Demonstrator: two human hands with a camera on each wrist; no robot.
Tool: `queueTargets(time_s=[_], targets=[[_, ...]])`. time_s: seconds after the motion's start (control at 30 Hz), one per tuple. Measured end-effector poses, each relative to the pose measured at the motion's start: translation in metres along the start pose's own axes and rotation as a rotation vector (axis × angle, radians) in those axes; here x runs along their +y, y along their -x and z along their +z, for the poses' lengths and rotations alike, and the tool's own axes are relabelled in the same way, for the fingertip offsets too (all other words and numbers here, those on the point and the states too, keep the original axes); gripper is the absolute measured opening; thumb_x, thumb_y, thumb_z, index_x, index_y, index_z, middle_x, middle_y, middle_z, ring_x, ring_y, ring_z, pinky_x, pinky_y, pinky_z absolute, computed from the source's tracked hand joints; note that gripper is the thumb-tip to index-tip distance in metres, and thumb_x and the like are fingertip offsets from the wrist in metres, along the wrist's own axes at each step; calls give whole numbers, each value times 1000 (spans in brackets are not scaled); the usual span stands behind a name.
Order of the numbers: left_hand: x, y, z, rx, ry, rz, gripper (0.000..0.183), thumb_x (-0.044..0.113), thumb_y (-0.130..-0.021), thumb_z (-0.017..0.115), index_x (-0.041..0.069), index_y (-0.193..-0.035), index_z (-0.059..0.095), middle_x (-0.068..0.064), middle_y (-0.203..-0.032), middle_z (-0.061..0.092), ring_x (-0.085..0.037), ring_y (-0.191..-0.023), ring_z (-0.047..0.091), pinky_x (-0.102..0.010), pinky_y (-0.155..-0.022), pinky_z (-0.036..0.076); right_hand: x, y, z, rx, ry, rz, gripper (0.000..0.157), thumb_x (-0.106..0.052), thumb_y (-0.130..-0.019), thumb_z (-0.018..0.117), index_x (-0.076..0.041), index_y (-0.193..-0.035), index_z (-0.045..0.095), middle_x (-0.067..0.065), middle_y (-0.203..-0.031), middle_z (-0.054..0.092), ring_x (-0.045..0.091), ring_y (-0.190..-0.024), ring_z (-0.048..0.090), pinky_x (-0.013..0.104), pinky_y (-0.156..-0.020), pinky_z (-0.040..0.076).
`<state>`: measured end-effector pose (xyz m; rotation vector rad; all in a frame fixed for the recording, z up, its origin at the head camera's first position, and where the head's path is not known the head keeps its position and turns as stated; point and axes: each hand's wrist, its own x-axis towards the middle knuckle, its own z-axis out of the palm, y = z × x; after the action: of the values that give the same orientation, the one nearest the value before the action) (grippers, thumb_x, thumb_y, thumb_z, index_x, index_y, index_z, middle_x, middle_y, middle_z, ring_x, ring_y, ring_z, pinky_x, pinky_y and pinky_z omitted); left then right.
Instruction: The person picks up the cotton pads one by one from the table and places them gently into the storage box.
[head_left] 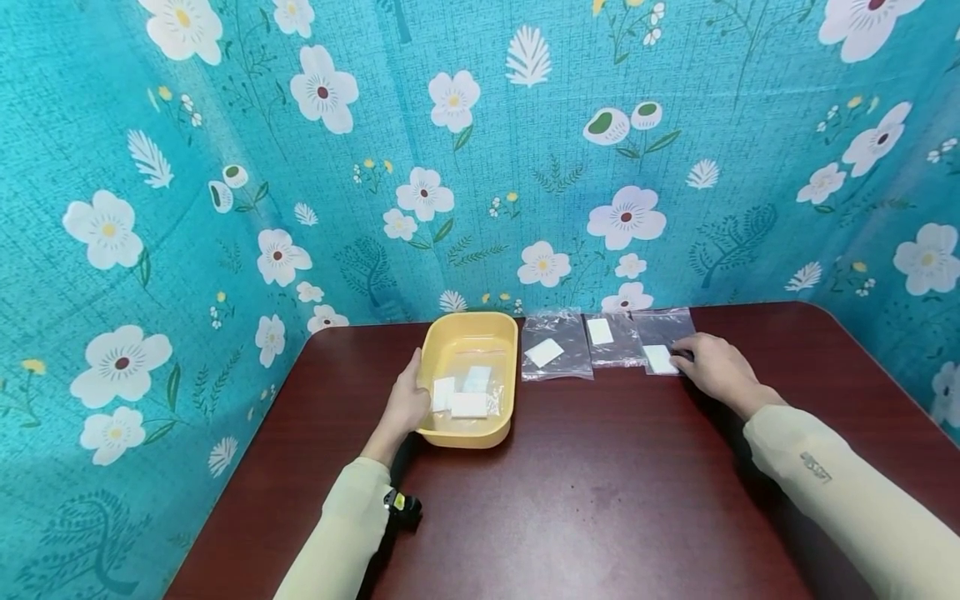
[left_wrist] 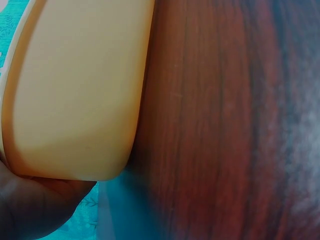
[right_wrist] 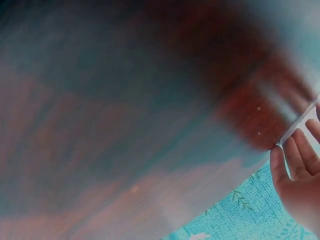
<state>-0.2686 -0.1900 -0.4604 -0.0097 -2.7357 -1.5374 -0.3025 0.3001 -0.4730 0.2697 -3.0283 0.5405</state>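
My left hand [head_left: 408,400] grips the left side of a yellow plastic basin [head_left: 495,435]; its outer wall fills much of the left wrist view, with part of the hand [left_wrist: 40,202] against its end. Inside the basin lie clear plastic bags with white cards [head_left: 469,406]. Over at the right, my right hand [head_left: 712,367] pinches the edge of a clear plastic bag [head_left: 666,322] holding a white card [head_left: 659,359]. In the right wrist view, bent fingers [right_wrist: 296,155] meet a thin pale edge.
Two more clear bags, a larger one [head_left: 570,333] and a smaller one [head_left: 621,343], lie flat between the basin and my right hand, each with a white card. The dark red wooden table [head_left: 592,492] ends at a blue flowered curtain [head_left: 495,200].
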Motion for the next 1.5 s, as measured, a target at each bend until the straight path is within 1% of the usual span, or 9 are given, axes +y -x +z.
queueTargets(time_s=[0.07, 0.27, 0.37, 0.53, 0.7, 0.8, 1.0, 1.3, 1.5], targets=[[1, 0, 0, 1, 2, 3, 83, -19, -84, 34, 5, -161, 13, -12, -166, 19, -26, -150, 19, -45, -119, 21, 0, 0, 0, 3, 10, -8, 35, -14, -96, 65, 9, -122, 67, 32, -120, 60, 46, -111, 55, 64, -96, 43], [0, -1, -1, 2, 1, 0, 83, -18, -85, 35, 5, -161, 13, -12, -166, 19, -26, -150, 19, -44, -119, 20, 1, -1, 1, 36, 0, -36, 24, -12, -94, 67, 6, -109, 74, 26, -109, 64, 41, -101, 59, 61, -89, 46], [0, -1, -2, 3, 1, -3, 83, -18, -85, 35, 6, -161, 13, -12, -165, 20, -26, -150, 19, -44, -119, 21, 0, -2, 1, 44, -13, -36, 22, -12, -94, 68, 5, -106, 75, 25, -107, 65, 40, -99, 60, 61, -88, 47], [-1, -2, -2, 5, 1, -7, 83, -17, -85, 34, 6, -161, 13, -11, -166, 19, -26, -150, 19, -44, -119, 20, -2, -3, -1, 45, -23, -27, 19, -11, -93, 69, 4, -104, 75, 23, -103, 67, 39, -95, 61, 61, -85, 48], [-2, -2, -2, 4, -1, -7, 83, -17, -84, 33, 6, -161, 13, -11, -166, 19, -25, -150, 19, -44, -119, 20, -3, -2, -2, 28, -23, -17, 19, -11, -93, 69, 4, -103, 75, 24, -101, 68, 40, -94, 62, 61, -84, 48], [-2, -1, -2, 5, 4, 0, 83, -17, -84, 33, 5, -161, 13, -11, -165, 19, -26, -150, 19, -44, -119, 20, -3, -2, -1, 42, -14, -22, 17, -10, -93, 69, 3, -101, 75, 23, -100, 68, 40, -94, 63, 60, -84, 49], [-1, -1, -1, 4, 0, -1, 83, -17, -85, 33, 6, -161, 13, -12, -166, 19, -26, -150, 19, -44, -119, 20, -3, -1, 1, 89, 17, -60, 16, -8, -92, 68, 3, -99, 76, 22, -97, 70, 40, -94, 65, 58, -83, 50], [-1, -1, -1, 3, -4, -6, 82, -17, -85, 34, 6, -161, 13, -12, -165, 19, -27, -150, 19, -45, -118, 21, -5, 0, 2, 83, 26, -56, 17, -8, -93, 67, 4, -101, 76, 24, -100, 70, 41, -95, 64, 59, -83, 50], [-2, 0, 0, 4, 3, -9, 81, -17, -86, 33, 6, -161, 14, -12, -165, 20, -27, -150, 19, -45, -118, 22, -4, 0, 4, 100, 31, -58, 17, -7, -92, 67, 4, -100, 76, 24, -99, 70, 40, -94, 65, 58, -82, 50]])
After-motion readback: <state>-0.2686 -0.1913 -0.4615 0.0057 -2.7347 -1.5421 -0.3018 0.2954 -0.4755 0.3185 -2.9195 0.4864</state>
